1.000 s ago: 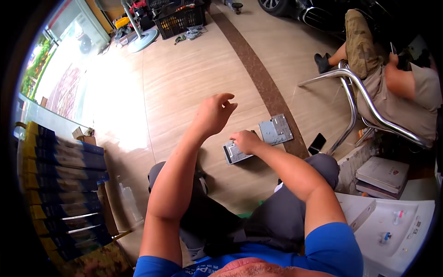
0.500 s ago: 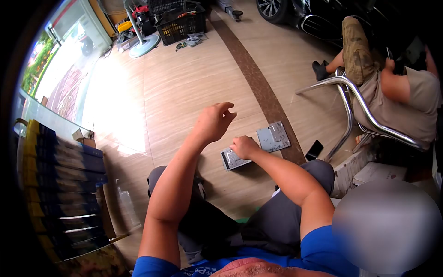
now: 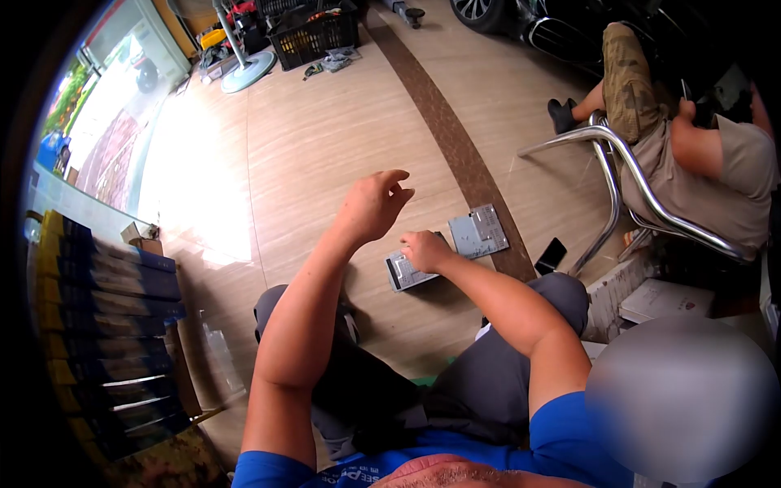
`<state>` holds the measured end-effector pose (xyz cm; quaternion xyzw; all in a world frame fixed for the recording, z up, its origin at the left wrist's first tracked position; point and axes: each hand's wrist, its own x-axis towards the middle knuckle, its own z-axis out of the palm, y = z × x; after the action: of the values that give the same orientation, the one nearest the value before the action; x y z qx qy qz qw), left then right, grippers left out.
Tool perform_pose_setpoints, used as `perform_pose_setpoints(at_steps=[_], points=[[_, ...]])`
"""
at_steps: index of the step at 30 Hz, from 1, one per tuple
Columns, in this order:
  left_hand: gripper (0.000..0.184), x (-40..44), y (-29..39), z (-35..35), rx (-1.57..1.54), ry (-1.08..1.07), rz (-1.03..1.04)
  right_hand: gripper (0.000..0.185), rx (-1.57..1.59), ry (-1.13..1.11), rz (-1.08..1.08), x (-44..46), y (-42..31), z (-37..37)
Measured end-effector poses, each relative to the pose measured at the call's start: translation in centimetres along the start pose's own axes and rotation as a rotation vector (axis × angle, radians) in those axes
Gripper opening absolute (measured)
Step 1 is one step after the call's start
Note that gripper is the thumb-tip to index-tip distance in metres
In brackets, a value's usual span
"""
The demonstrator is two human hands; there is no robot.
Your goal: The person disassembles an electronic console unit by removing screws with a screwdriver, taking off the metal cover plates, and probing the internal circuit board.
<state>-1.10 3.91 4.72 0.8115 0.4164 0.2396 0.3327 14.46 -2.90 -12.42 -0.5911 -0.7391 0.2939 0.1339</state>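
Observation:
My left hand (image 3: 377,205) is raised above the floor, thumb and forefinger apart, with nothing visible between them. My right hand (image 3: 425,250) lies over a box-shaped metal electronic unit (image 3: 403,275), its fingers bent onto the top. The unit has a silver case with a dark end and sits on the floor between my feet. Just beyond it and to the right lies a flat grey metal plate (image 3: 472,234) with holes and a raised section. The underside of my right hand is hidden.
A phone (image 3: 551,255) lies on the floor at right, near a metal-framed chair (image 3: 606,132) where another person (image 3: 691,179) sits. Stacked blue and yellow boxes (image 3: 114,309) stand at left. A black crate (image 3: 313,41) and fan base (image 3: 248,73) are at the back.
The view has shifted slightly, so the floor objects appear a little higher. My left hand stays raised and my right hand stays on the metal unit.

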Motion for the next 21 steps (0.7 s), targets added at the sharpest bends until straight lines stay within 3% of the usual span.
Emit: perform_pose_setpoints(at_steps=[2,9,21], points=[[0.032,0.2,-0.3,0.2,-0.018,-0.005,-0.008,0.022,-0.006,0.108,0.048,0.2,0.7,0.5],[0.035,0.2,-1.1,0.7,0.023,0.033,0.063,0.018,-0.034,0.091,-0.060,0.7,2.0,1.0],[0.034,0.2,-0.7,0.4,0.129,-0.011,0.103,0.024,-0.063,-0.016,-0.019,0.3,0.6,-0.7]])
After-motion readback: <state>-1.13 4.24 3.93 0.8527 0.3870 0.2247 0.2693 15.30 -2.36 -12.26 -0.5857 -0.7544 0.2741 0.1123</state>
